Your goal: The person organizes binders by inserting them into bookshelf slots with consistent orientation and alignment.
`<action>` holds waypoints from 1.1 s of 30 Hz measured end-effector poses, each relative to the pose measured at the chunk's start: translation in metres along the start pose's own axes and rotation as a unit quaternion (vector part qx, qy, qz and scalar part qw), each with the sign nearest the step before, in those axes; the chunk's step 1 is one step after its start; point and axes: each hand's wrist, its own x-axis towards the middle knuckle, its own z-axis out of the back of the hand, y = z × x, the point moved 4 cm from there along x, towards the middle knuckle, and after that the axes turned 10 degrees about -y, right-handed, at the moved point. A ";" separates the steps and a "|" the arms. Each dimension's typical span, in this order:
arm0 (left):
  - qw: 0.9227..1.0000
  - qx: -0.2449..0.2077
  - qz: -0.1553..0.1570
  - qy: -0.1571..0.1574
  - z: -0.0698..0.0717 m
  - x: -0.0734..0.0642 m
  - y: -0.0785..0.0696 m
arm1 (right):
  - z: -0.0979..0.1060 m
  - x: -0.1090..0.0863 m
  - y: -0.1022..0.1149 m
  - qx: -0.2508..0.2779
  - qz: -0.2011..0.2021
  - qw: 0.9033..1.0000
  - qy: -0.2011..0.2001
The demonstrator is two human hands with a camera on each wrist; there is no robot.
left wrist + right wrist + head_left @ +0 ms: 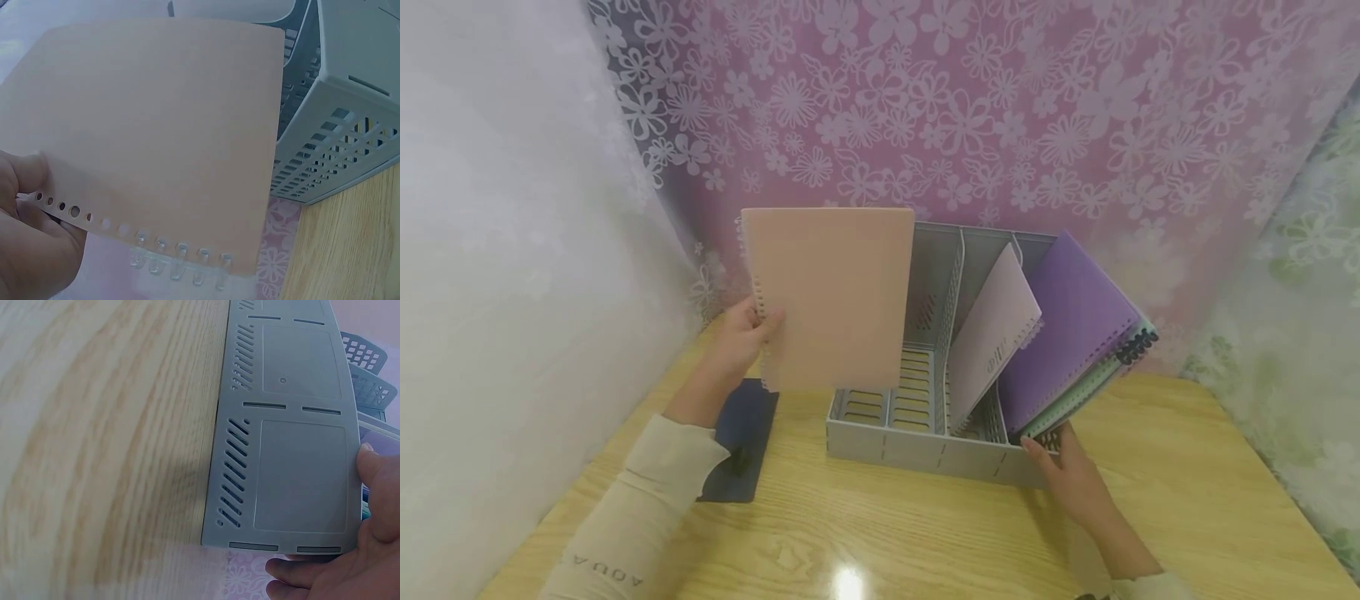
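Note:
My left hand (pixel 733 342) pinches a peach spiral notebook (pixel 835 296) by its bound edge, holding it upright in front of the left part of a grey file organizer (pixel 913 444). In the left wrist view the thumb lies on the peach cover (pixel 156 131) beside the row of punched holes; clear binding rings show further along. My right hand (pixel 1078 483) grips the organizer's front right corner, thumb over the rim in the right wrist view. Close above that hand, a purple notebook (pixel 1067 325) and a mint-green one (pixel 1078 392) lean in the rightmost slot.
A pale pink spiral notebook (pixel 992 337) leans in the slot left of the purple one. Flat on the wooden table (pixel 850 517), a dark blue notebook or folder (pixel 745 437) lies partly under my left forearm. A floral curtain (pixel 895 108) hangs behind the organizer.

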 end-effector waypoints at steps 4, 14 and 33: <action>1.000 -0.002 -0.010 0.001 -0.006 0.000 -0.003 | -0.001 0.001 -0.001 -0.001 -0.003 1.000 0.000; 0.999 -0.031 -0.022 0.021 -0.014 0.006 -0.008 | -0.001 0.003 0.003 -0.004 0.010 1.000 -0.008; 0.999 -0.027 -0.010 0.023 -0.058 -0.001 -0.015 | -0.001 0.004 -0.002 -0.004 0.001 1.000 0.002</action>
